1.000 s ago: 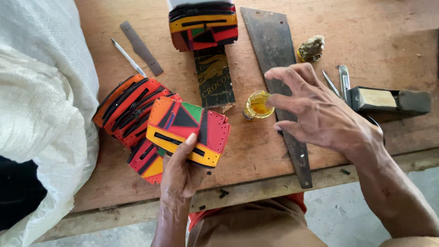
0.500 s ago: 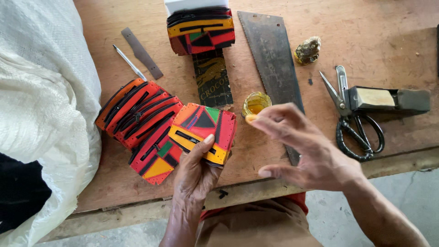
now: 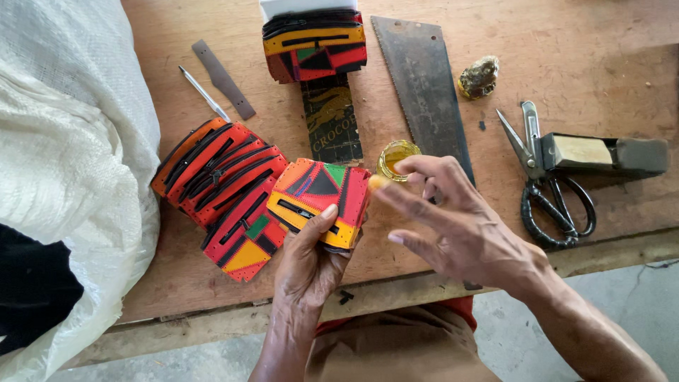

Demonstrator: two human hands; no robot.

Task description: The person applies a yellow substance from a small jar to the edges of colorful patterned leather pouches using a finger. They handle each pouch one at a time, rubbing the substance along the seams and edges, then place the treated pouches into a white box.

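The left hand grips a small patchwork wallet of orange, red and green pieces by its near edge, thumb pressed on top, holding it just above the wooden table. The right hand is open beside the wallet's right edge, its index fingertip carrying a yellowish dab, the small glue jar just beyond. The wallet looks light, thin and flexible, so pinching an edge seems enough.

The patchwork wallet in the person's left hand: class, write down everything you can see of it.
The patchwork wallet is a flat pouch of stitched panels, orange, red, green, yellow and black, like leather, with a dark slit across its face. The left hand holds it tilted above the wooden table, thumb across its lower edge. The right hand brings a yellow-smeared fingertip to its right edge, whether touching is unclear.
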